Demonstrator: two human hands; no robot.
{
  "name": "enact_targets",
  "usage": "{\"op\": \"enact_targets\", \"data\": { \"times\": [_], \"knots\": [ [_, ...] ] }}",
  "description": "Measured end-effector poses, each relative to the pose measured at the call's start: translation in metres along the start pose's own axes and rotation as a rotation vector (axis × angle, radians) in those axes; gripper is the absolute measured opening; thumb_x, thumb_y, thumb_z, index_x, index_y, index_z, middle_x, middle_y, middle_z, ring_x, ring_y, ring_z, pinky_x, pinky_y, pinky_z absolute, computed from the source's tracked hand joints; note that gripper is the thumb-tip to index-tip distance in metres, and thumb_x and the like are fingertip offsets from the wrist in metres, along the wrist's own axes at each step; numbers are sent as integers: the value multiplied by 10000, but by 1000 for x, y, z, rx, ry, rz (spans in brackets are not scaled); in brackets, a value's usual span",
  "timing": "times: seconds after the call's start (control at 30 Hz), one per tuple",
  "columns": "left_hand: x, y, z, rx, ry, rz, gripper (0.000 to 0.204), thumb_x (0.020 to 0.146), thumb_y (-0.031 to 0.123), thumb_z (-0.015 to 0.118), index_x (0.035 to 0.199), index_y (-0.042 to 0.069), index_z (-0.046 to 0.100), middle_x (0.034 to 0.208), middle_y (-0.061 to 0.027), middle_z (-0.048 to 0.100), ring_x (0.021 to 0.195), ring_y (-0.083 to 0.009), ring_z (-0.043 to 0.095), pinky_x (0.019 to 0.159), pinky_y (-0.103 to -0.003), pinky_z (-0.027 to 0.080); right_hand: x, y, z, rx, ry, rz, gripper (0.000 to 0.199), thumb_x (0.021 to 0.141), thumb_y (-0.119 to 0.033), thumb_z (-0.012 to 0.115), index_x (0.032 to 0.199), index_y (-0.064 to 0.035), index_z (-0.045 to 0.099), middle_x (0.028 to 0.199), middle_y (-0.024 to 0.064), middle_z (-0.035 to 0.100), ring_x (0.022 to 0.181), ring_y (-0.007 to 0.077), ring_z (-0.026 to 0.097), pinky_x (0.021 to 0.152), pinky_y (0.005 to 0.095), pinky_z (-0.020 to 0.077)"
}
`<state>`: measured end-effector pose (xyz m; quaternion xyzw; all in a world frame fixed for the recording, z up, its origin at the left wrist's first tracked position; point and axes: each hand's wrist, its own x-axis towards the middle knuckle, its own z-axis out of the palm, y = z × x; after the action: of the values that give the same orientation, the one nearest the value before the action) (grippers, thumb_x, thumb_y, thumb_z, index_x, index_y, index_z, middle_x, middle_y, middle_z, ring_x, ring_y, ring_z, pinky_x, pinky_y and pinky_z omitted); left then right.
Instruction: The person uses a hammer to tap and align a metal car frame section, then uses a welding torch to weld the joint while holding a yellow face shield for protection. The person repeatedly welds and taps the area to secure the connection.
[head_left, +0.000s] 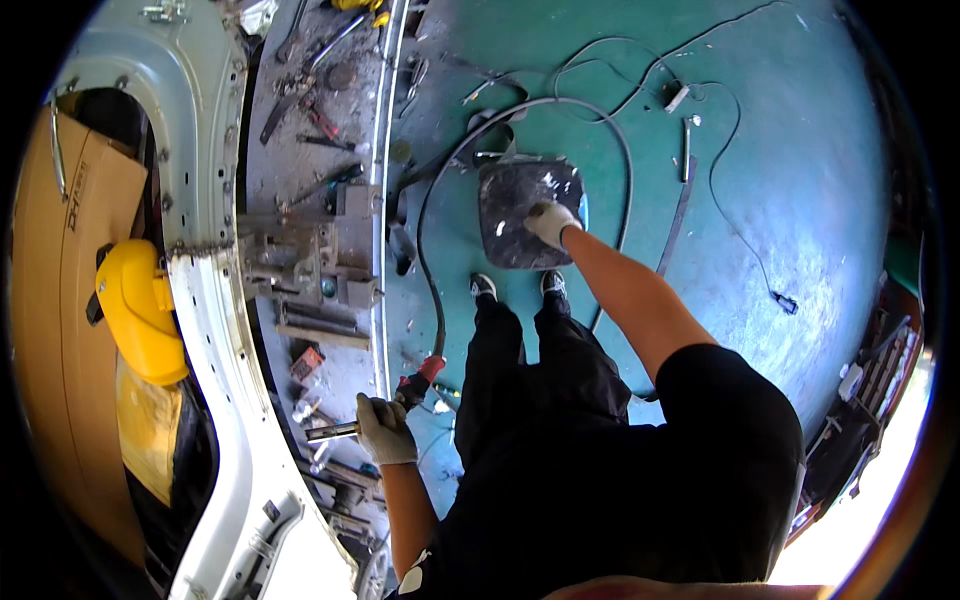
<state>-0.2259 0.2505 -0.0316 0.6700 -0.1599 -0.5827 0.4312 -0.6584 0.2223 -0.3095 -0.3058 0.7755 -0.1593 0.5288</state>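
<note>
Noted one red-and-black cabled handle [427,371] in left hand [387,430], fingers closed around it, with long axis slanting forward-right and one metal tube [332,432] projecting leftward toward one pale vehicle frame [205,330]. Found right hand [550,223] well apart, farther forward, on one black square-topped object [505,215]; cannot tell whether gripping. Counted beyond: one looped grey cable [560,100], on green floor [800,190].

Worktop [360,105], grey, dusty; carries a red-handled tool [325,124], round dark disc [343,76], metal fixture [318,250], small red box [307,363]. Floor [810,170], green, glossy; carries a thick looped cable [545,101], thin cord [711,180] with black plug [786,303], slim metal rod [687,152], dark flat strip [679,220] beside it.
</note>
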Motion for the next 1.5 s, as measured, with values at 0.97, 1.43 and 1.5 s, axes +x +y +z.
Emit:
{"op": "enact_targets", "data": {
  "times": [0.97,1.43,1.5],
  "knots": [
    [98,250,148,462,-662,469,691,935,416,838,1433,21,568,1229,-123,692,1143,-248,658,1018,-390,541,-169,-344,-3,190,-83,-730,485,887,-165,810,1342,-56,683,1101,32,746,956,136,665,908,348,564],
    [210,310,29,1924,52,235,771,909,522,795,1323,-84,557,1230,-354,697,1153,-501,683,996,-512,543,-76,-377,-81,752,-27,-237,356,926,-204,818,1224,-46,703,854,-29,652,732,86,587,645,294,495],
    [213,308,19,1925,37,164,787,910,516,791,1339,-97,548,1225,-369,694,1153,-508,683,996,-519,545,-72,-373,-84,835,15,-80,367,931,-182,807,1258,-52,703,838,-18,646,717,84,586,628,277,477]
  ]
}}
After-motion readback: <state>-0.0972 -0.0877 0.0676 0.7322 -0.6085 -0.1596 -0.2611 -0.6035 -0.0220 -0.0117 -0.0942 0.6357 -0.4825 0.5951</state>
